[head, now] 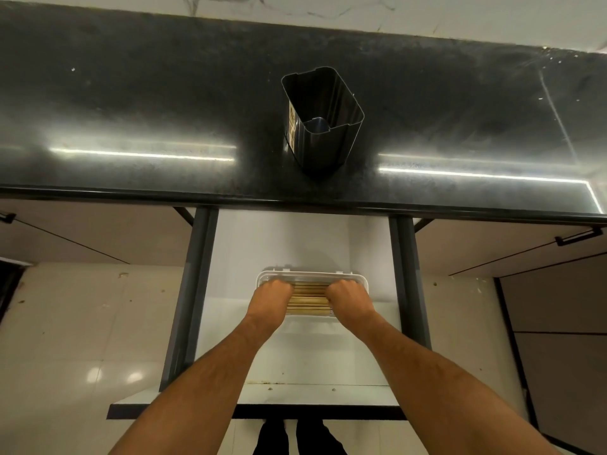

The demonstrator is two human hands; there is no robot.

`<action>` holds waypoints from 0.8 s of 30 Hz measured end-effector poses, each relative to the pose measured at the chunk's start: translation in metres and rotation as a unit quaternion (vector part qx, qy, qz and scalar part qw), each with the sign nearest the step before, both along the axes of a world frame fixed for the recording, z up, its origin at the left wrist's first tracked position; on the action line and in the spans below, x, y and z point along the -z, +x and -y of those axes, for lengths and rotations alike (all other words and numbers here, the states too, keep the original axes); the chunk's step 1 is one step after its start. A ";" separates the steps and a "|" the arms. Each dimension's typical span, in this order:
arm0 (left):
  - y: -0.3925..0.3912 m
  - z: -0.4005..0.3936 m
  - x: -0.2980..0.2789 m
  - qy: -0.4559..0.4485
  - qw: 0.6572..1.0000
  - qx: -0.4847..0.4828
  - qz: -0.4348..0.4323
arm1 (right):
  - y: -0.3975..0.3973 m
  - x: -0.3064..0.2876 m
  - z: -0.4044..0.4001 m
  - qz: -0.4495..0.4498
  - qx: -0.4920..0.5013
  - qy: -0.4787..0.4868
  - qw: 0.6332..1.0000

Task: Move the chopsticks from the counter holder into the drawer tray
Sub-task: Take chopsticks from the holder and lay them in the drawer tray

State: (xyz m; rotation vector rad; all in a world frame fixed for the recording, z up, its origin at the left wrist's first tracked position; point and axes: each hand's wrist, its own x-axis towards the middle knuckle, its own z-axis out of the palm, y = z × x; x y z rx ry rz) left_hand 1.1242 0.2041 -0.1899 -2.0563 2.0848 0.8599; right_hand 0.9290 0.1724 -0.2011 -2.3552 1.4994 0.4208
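A dark metal holder (323,119) stands on the black counter (131,110), and nothing shows inside it. Below, a drawer (295,356) is pulled out. A white plastic tray (312,276) sits in its far part. Several wooden chopsticks (308,298) lie side by side across the tray. My left hand (271,298) covers their left ends and my right hand (348,298) covers their right ends. Both hands have fingers curled down over the bundle; the fingertips are hidden.
Dark metal rails (193,290) run along both sides of the drawer. Closed cabinet fronts with dark handles (578,236) flank it. A pale tiled floor (82,356) lies below on the left. The white drawer bottom is bare near its front edge.
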 end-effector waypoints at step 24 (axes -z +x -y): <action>0.007 -0.004 0.005 -0.009 0.734 -0.586 -0.343 | -0.011 -0.006 -0.009 0.334 0.614 0.009 0.715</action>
